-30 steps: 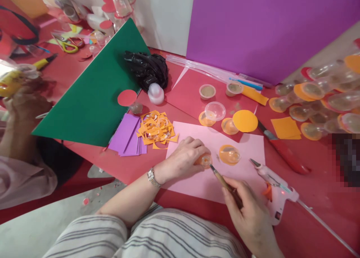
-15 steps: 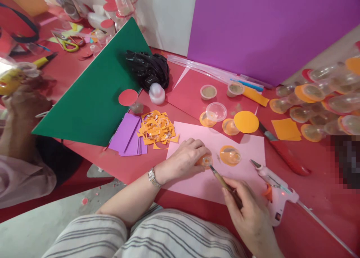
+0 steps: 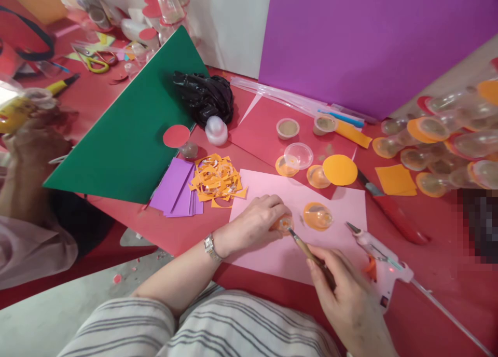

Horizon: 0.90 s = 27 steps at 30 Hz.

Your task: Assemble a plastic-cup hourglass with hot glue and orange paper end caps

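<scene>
My left hand [image 3: 254, 222] presses a small clear cup with an orange base [image 3: 284, 223] down on a pink paper sheet [image 3: 272, 253]. My right hand [image 3: 346, 294] grips a thin wooden-handled tool [image 3: 305, 249] whose dark tip touches the cup's edge. A second orange-backed clear cup [image 3: 318, 216] lies on the pink sheet just right of the first. A white hot glue gun [image 3: 381, 266] rests beside my right hand, nozzle pointing up-left.
Orange paper scraps [image 3: 216, 179], purple paper strips [image 3: 176, 187], a green card sheet [image 3: 136, 128], a black bag [image 3: 204, 95], an orange disc [image 3: 340, 169], a red-handled knife [image 3: 392, 209] and several clear cups [image 3: 439, 139] lie around. Another person's arm [image 3: 23, 180] is at the left.
The hands hold their place; the tool tip has shifted only slightly against the cup. The view has drifted a little.
</scene>
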### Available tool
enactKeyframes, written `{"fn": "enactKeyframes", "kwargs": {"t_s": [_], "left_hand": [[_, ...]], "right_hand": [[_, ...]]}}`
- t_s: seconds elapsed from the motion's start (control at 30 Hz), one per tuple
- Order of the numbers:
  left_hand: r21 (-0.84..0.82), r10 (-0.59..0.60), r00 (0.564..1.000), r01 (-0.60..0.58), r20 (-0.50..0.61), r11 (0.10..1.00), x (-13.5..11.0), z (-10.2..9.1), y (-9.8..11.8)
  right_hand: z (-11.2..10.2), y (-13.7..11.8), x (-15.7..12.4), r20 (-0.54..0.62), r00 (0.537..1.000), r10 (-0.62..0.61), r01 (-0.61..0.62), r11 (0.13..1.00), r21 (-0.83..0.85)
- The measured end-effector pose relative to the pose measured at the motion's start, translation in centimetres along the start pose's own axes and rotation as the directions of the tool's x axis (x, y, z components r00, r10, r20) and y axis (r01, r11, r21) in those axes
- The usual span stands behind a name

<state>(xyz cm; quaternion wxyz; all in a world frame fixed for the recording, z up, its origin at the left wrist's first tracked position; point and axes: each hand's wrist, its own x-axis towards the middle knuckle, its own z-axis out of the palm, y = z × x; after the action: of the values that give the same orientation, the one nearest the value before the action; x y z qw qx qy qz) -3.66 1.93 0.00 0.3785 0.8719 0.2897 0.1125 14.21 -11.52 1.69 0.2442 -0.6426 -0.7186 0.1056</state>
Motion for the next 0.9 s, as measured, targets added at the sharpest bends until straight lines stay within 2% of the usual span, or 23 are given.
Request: {"fn": "enactKeyframes", "kwargs": {"t_s": [0.13, 0.27, 0.43, 0.67, 0.8, 0.9], "left_hand": [[0.004, -0.002, 1.0, 0.002, 0.012, 1.0, 0.0, -0.1, 0.1], [0.002, -0.013, 1.0, 0.013, 0.012, 1.0, 0.0, -0.1, 0.2], [-0.003, -0.008, 1.0, 0.008, 0.012, 1.0, 0.0, 0.0, 0.0], [-0.003, -0.013, 1.0, 0.013, 0.008, 1.0, -0.1, 0.1, -0.1], [-0.001, -0.017, 1.0, 0.017, 0.007, 1.0, 0.0, 0.1, 0.0], [0.004, -0.016, 1.0, 0.016, 0.017, 1.0, 0.0, 0.0, 0.1]], "right_hand": [[0.0, -0.3, 0.0, 0.001, 1.0, -0.007, 0.007, 1.0, -0.001], [0.0, -0.5, 0.1, 0.034, 0.997, 0.068, -0.067, 0.997, -0.025], [-0.8, -0.3, -0.1, -0.012, 1.0, -0.004, 0.003, 0.998, -0.06], [-0.7, -0.6, -0.5, -0.008, 0.997, 0.074, -0.074, 0.997, -0.029], [-0.3, -0.1, -0.4, 0.007, 1.0, -0.011, 0.011, 1.0, -0.003], [-0.2, 0.3, -0.2, 0.003, 1.0, -0.029, 0.029, 1.0, -0.002]]}}
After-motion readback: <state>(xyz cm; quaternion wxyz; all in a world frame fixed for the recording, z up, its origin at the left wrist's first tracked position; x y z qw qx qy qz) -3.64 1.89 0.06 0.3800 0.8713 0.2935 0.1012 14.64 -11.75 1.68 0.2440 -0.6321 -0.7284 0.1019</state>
